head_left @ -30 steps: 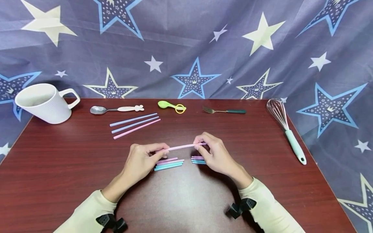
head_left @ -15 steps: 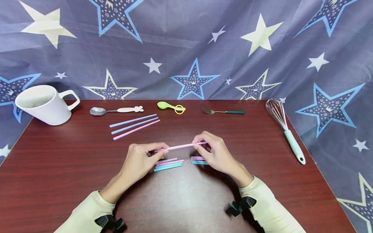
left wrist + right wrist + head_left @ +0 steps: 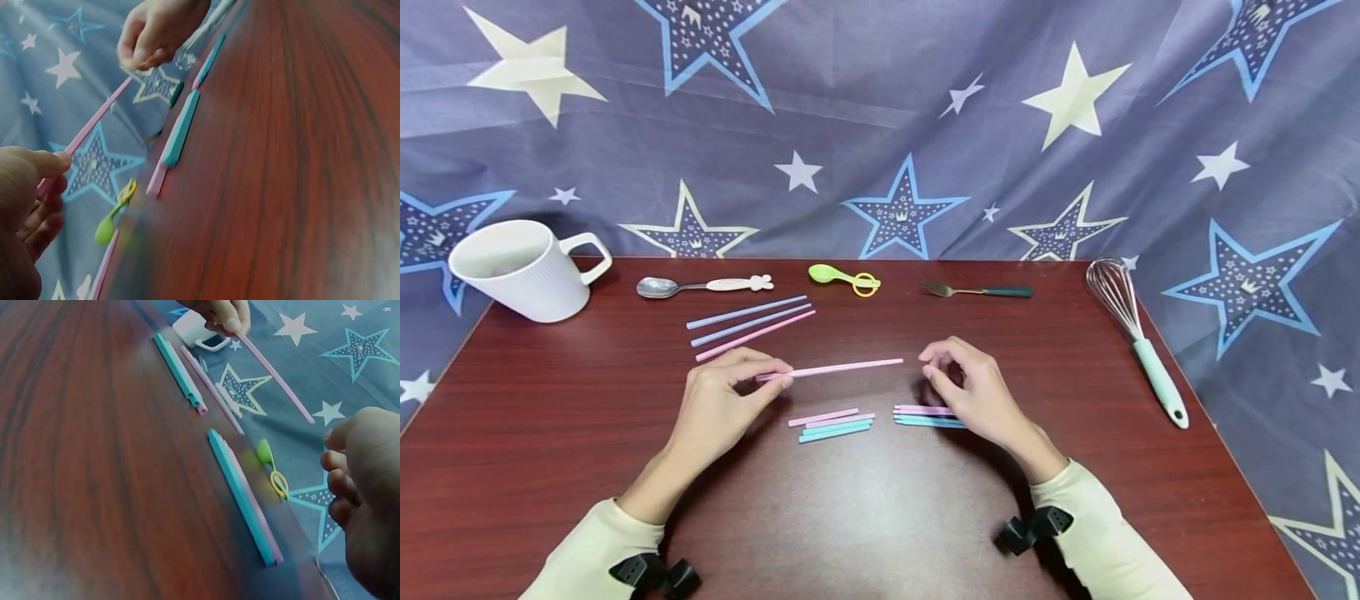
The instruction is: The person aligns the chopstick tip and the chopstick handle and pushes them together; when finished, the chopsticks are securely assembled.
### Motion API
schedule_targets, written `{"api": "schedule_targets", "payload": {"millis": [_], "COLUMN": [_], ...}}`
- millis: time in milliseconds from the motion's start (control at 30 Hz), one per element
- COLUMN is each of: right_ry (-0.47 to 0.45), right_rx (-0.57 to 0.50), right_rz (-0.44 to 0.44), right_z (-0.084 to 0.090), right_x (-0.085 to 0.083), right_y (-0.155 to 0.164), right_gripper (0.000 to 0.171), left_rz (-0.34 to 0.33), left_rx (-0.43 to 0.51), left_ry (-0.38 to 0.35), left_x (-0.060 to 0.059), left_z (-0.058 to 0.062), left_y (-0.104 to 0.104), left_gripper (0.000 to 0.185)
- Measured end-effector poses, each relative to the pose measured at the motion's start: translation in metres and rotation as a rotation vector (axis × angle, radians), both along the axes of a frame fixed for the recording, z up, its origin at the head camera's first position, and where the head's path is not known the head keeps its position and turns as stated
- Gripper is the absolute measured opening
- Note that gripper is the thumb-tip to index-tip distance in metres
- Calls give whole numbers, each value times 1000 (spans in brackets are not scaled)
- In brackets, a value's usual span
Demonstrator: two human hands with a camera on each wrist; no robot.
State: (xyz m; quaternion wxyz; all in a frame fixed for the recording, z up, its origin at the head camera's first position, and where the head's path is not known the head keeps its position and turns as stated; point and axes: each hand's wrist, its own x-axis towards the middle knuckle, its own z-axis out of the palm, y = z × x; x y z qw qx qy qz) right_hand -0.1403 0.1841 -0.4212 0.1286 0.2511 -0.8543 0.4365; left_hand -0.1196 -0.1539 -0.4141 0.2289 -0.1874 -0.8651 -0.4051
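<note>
My left hand [image 3: 726, 404] pinches a pink drinking straw [image 3: 850, 367] near one end, also seen in the left wrist view. The straw stretches to the right above the table. My right hand [image 3: 973, 396] is apart from the straw's free end, with loosely bent fingers and nothing between them. Below the held straw lie two groups of short straw pieces: pink and teal pieces [image 3: 835, 432] on the left, and more pink and teal pieces [image 3: 921, 417] beside the right hand, which partly hides them.
Behind the left hand lie two blue straws [image 3: 748, 311] and a pink straw [image 3: 760, 333]. Along the back edge are a white mug [image 3: 531, 271], a metal spoon [image 3: 658, 287], a green spoon [image 3: 827, 273], a fork [image 3: 977, 291] and a whisk [image 3: 1150, 358].
My right hand has let go of the pink straw and moved slightly right. My left hand has drawn the straw to the left, so its right end now shows free.
</note>
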Motion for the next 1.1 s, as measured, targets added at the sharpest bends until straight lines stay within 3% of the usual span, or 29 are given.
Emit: {"api": "schedule_targets", "payload": {"millis": [267,700,1100], "right_ry": [-84,-70,-58], "right_rx": [100,164,237], "right_rz": [77,151,171], "right_z": [-12,-24,-22], "right_x": [7,13,12], "right_y": [12,21,22], "right_gripper": [10,12,11], "left_rz": [109,220,287], "left_rx": [-5,8,-34], "left_ry": [8,7,-13], "left_x": [-6,-17,-22], "left_z": [-8,-24,-32], "left_y": [-19,-39,-50], "left_gripper": [14,10,10]}}
